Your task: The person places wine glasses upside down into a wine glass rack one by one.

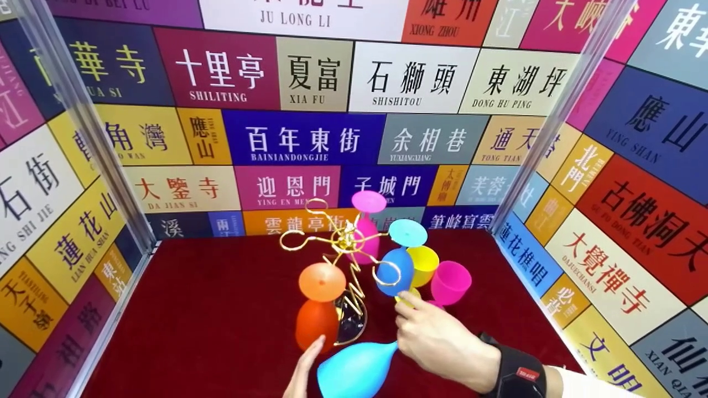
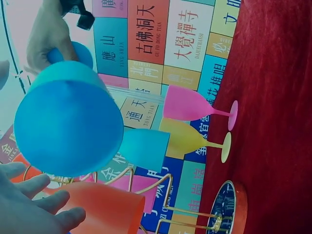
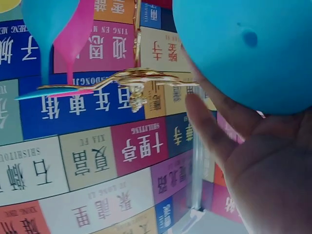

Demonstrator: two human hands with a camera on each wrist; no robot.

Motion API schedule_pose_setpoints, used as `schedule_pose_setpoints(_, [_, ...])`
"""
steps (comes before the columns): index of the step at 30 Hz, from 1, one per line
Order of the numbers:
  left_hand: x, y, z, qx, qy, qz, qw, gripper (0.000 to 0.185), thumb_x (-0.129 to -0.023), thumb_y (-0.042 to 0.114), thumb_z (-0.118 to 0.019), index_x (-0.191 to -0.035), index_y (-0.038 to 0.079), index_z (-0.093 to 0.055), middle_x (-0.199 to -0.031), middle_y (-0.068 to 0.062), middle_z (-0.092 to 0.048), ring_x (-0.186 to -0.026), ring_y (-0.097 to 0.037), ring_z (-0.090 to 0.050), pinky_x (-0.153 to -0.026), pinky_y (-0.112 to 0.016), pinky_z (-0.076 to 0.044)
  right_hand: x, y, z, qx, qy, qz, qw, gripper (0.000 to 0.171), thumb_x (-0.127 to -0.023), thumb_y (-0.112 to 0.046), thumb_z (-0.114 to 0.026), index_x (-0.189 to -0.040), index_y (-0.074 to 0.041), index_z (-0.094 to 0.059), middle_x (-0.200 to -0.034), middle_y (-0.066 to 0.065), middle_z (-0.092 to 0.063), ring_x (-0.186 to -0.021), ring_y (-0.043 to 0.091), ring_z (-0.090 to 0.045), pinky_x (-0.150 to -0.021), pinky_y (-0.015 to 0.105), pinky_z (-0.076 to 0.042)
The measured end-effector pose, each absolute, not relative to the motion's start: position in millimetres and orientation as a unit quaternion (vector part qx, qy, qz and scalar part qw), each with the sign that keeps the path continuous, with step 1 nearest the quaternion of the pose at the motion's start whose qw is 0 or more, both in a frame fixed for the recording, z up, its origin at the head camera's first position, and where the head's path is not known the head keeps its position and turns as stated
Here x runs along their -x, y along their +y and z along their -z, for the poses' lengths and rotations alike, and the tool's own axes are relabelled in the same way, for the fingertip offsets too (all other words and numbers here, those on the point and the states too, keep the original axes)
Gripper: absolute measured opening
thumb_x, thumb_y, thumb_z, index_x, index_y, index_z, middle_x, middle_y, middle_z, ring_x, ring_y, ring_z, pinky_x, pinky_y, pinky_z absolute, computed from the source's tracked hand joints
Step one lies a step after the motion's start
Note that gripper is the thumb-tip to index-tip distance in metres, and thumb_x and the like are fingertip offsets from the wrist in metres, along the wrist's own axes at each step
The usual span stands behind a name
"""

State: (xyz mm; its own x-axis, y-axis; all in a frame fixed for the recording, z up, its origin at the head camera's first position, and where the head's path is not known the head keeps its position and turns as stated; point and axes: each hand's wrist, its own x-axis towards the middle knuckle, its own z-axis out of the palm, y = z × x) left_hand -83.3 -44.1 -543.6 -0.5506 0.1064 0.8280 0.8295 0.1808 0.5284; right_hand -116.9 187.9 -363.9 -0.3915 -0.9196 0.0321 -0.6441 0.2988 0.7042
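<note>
Red cloth (image 1: 210, 331) covers the floor of a booth walled with colourful sign panels (image 1: 301, 138).

Right hand (image 1: 437, 340): fingers pinched round the stem of a light blue goblet (image 1: 354, 370). It is held sideways and low, bowl toward the camera, in front of the gold wire rack (image 1: 345, 243). In the right wrist view the bowl fills the upper right, fingers curled under it.

Left hand (image 1: 304, 370): fingers straight, holding nothing, just beside the goblet's bowl and touching or nearly touching the orange goblet (image 1: 316, 320) that hangs upside down on the rack.

On the rack: a pink goblet (image 1: 368, 229) and a darker blue one (image 1: 395, 271), both hanging. Beyond the right hand, a yellow goblet (image 1: 423, 265) and a magenta one (image 1: 451, 282) stand upright on the cloth, close together.

Risks, as I judge them:
- The rack looks light and thin. A knock from the held bowl or the left hand could swing the orange goblet off its loop or tip the whole rack.
- The grip is on the stem alone, so the bowl could twist or slip.
- The right wrist is near the two standing goblets. A sideways move could topple them.
</note>
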Motion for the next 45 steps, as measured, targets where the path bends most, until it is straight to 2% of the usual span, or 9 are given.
schedule_pose_setpoints(8, [84,-41,543,0.340,-0.708,0.511,0.350,0.082,-0.094,0.059,-0.026,-0.133,-0.011,-0.039,-0.145,-0.014,-0.040,-0.139,-0.012,-0.034,-0.112,-0.014,-0.023,116,179,362,-0.521,-0.756,0.314,0.242,0.020,-0.080,-0.023,-0.064,-0.061,-0.020,-0.071,-0.070,-0.002,-0.067,-0.078,0.020,-0.057,-0.097,0.033,-0.041])
schedule_pose_setpoints(15, [82,-41,536,0.333,-0.721,0.493,0.354,0.084,-0.092,0.062,-0.029,-0.131,-0.012,-0.041,-0.142,-0.021,-0.042,-0.137,-0.016,-0.037,-0.111,-0.015,-0.026,115,175,359,-0.515,-0.759,0.323,0.234,0.022,-0.081,-0.021,-0.062,-0.060,-0.022,-0.069,-0.064,-0.003,-0.063,-0.070,0.018,-0.047,-0.071,0.029,-0.037])
schedule_pose_setpoints(19, [83,-41,534,0.333,-0.731,0.476,0.357,0.086,-0.091,0.063,-0.029,-0.132,-0.012,-0.041,-0.141,-0.022,-0.042,-0.137,-0.018,-0.037,-0.111,-0.015,-0.025,113,174,357,-0.509,-0.763,0.331,0.222,0.019,-0.081,-0.023,-0.064,-0.063,-0.023,-0.070,-0.064,-0.003,-0.063,-0.069,0.017,-0.044,-0.063,0.027,-0.034])
schedule_pose_setpoints(24, [79,-41,529,0.290,-0.771,0.441,0.356,0.088,-0.088,0.070,-0.026,-0.135,-0.003,-0.043,-0.139,-0.014,-0.048,-0.134,-0.013,-0.041,-0.110,-0.011,-0.025,112,172,357,-0.506,-0.763,0.337,0.218,0.020,-0.081,-0.023,-0.064,-0.063,-0.023,-0.071,-0.066,-0.003,-0.064,-0.070,0.017,-0.045,-0.065,0.026,-0.037])
schedule_pose_setpoints(26, [76,-41,525,0.265,-0.789,0.431,0.348,0.092,-0.084,0.075,-0.025,-0.137,0.002,-0.043,-0.139,-0.010,-0.049,-0.132,-0.011,-0.043,-0.107,-0.012,-0.031,112,171,357,-0.507,-0.763,0.340,0.214,0.020,-0.081,-0.023,-0.063,-0.062,-0.023,-0.070,-0.066,-0.003,-0.065,-0.070,0.017,-0.045,-0.066,0.027,-0.038])
schedule_pose_setpoints(29, [72,-40,519,0.239,-0.814,0.417,0.326,0.097,-0.079,0.081,-0.025,-0.140,0.007,-0.041,-0.139,-0.007,-0.050,-0.129,-0.011,-0.047,-0.097,-0.022,-0.046,111,168,359,-0.506,-0.763,0.346,0.205,0.020,-0.082,-0.025,-0.063,-0.063,-0.024,-0.071,-0.067,-0.004,-0.066,-0.069,0.017,-0.045,-0.065,0.026,-0.039])
schedule_pose_setpoints(32, [74,-37,520,0.231,-0.830,0.399,0.313,0.099,-0.076,0.084,-0.026,-0.142,0.011,-0.039,-0.137,-0.008,-0.052,-0.126,-0.012,-0.049,-0.087,-0.035,-0.053,109,165,360,-0.503,-0.762,0.356,0.200,0.019,-0.083,-0.028,-0.064,-0.066,-0.027,-0.071,-0.070,-0.005,-0.067,-0.070,0.016,-0.045,-0.064,0.026,-0.039])
schedule_pose_setpoints(39, [80,-24,533,0.234,-0.838,0.329,0.367,0.088,-0.082,0.079,-0.026,-0.138,0.014,-0.045,-0.130,-0.001,-0.058,-0.116,-0.015,-0.058,-0.093,-0.023,-0.047,107,157,363,-0.505,-0.754,0.364,0.209,0.015,-0.081,-0.033,-0.064,-0.068,-0.033,-0.071,-0.073,-0.008,-0.069,-0.072,0.015,-0.046,-0.065,0.026,-0.039])
schedule_pose_setpoints(45, [80,-17,539,0.219,-0.847,0.288,0.389,0.083,-0.084,0.077,-0.022,-0.137,0.019,-0.047,-0.130,0.005,-0.059,-0.114,-0.010,-0.059,-0.086,-0.022,-0.048,106,153,364,-0.509,-0.755,0.355,0.211,0.014,-0.080,-0.033,-0.064,-0.068,-0.034,-0.070,-0.073,-0.008,-0.069,-0.071,0.015,-0.046,-0.066,0.028,-0.038])
